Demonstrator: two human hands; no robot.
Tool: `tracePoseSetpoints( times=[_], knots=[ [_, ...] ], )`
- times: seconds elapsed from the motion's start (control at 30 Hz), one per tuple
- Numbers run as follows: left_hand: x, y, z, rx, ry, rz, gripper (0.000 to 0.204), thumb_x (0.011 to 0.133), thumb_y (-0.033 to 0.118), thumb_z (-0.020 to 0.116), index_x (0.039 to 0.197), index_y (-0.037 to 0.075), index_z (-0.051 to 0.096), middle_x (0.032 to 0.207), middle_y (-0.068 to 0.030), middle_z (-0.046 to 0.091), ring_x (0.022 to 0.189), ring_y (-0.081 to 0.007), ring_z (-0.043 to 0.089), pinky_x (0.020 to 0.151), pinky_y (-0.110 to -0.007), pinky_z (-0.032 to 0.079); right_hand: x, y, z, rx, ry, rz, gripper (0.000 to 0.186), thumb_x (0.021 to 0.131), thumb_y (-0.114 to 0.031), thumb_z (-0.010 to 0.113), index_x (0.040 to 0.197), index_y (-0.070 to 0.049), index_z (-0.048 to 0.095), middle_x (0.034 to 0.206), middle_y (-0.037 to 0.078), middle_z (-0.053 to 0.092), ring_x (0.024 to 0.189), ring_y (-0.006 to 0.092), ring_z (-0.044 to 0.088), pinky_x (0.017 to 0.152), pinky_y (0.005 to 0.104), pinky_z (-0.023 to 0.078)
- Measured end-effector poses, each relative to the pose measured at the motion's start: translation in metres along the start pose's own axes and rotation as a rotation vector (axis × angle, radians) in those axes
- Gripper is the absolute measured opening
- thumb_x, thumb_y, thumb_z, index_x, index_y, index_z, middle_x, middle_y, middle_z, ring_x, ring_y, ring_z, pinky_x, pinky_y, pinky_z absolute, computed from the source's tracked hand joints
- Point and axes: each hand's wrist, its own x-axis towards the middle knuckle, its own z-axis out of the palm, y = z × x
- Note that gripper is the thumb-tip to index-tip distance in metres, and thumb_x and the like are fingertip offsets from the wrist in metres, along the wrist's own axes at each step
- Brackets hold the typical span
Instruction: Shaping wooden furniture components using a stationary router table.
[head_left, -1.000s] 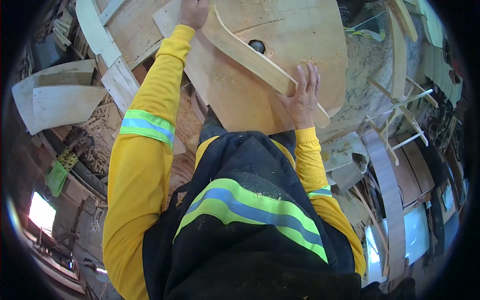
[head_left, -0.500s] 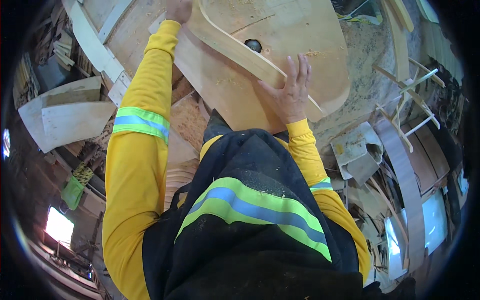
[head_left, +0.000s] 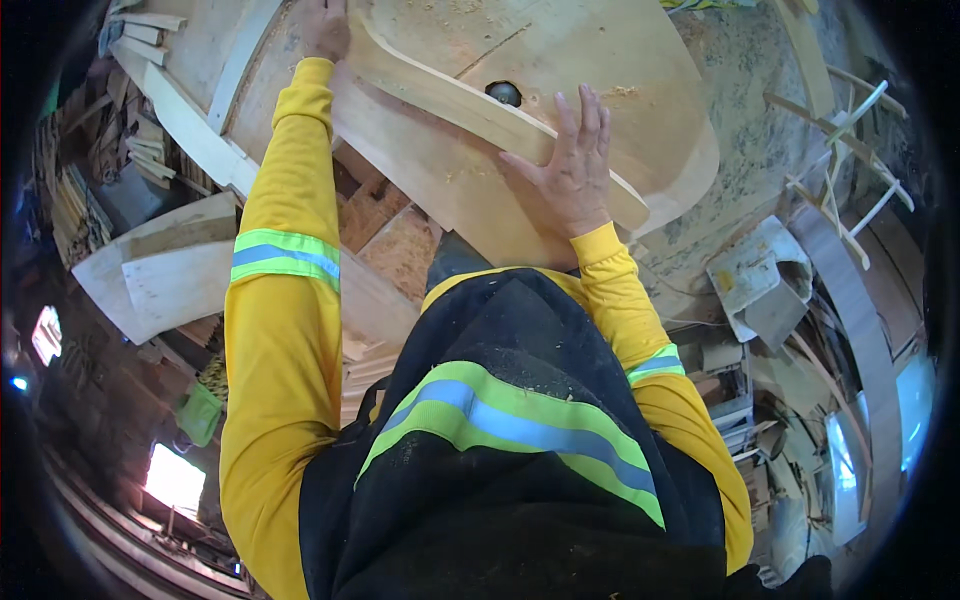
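A curved pale wooden strip (head_left: 430, 90) lies diagonally on a broad wooden panel (head_left: 660, 120), which has a round hole (head_left: 503, 94) and scattered shavings. My left hand (head_left: 325, 30) is at the upper-left end of the strip, near the top rim of the picture, its fingers largely cut off. My right hand (head_left: 575, 165) rests over the strip's lower-right part, fingers stretched out and thumb pointing left along it.
Cut boards (head_left: 165, 280) and bundles of offcuts (head_left: 150, 150) lie to the left. A light lattice of thin sticks (head_left: 840, 170) is at the right, above a bent grey-white piece (head_left: 755, 280). Long curved sheets (head_left: 865, 400) stand along the right side.
Both hands and the strip's lower end have shifted left in the picture. My right hand and that end sit somewhat higher. The view has turned slightly, with the surroundings at left moving down.
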Motion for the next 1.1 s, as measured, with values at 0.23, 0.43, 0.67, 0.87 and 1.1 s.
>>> tracePoseSetpoints(
  times=[0.23,0.43,0.67,0.87,1.1],
  knots=[
    [-0.068,-0.014,0.030,-0.057,0.657,0.011,0.041,0.103,0.014,0.052,0.139,-0.005,0.052,0.146,-0.0268,0.047,0.135,-0.0378,0.049,0.114,-0.044,0.041,0.003,-0.003,0.000,0.028,-0.019,0.037,0.111,0.073,-0.051,0.086,0.159,-0.010,0.029,0.163,0.021,0.026,0.154,0.0384,0.023,0.128,0.0525,0.015],
    [-0.252,0.142,0.099,-0.383,0.249,-0.385,0.065,0.107,0.026,0.047,0.156,-0.011,0.026,0.161,-0.0270,0.031,0.147,-0.0354,0.036,0.123,-0.042,0.027,0.002,0.007,0.003,0.012,0.003,-0.010,0.108,0.075,-0.058,0.083,0.155,-0.006,0.032,0.161,0.024,0.028,0.152,0.0423,0.026,0.126,0.0548,0.019],
    [-0.230,0.163,0.145,-0.528,0.422,-0.691,0.068,0.110,0.019,0.037,0.164,-0.002,0.002,0.171,-0.0220,0.013,0.156,-0.0306,0.022,0.126,-0.038,0.022,-0.001,0.015,-0.001,0.350,0.101,-0.099,0.088,0.077,-0.030,0.087,0.149,-0.006,0.043,0.156,0.024,0.037,0.146,0.0434,0.036,0.121,0.0544,0.033],
    [-0.219,0.176,0.165,-0.575,0.642,-0.654,0.069,0.111,0.032,0.030,0.162,-0.009,0.005,0.171,-0.0271,0.004,0.160,-0.0355,0.004,0.130,-0.040,0.008,-0.008,0.051,-0.036,0.772,-0.249,-0.207,0.058,0.078,0.004,0.066,0.135,-0.003,0.057,0.145,0.021,0.048,0.138,0.0402,0.047,0.116,0.0466,0.042],
    [-0.213,0.186,0.157,-0.294,0.614,-0.688,0.064,0.111,0.025,0.027,0.163,-0.007,0.005,0.172,-0.0244,0.008,0.159,-0.0335,0.013,0.129,-0.036,0.013,-0.047,0.094,-0.066,0.489,-0.496,-0.517,0.053,0.082,-0.004,0.058,0.135,-0.002,0.059,0.140,0.014,0.059,0.137,0.0307,0.053,0.118,0.0450,0.040]
  ],
)
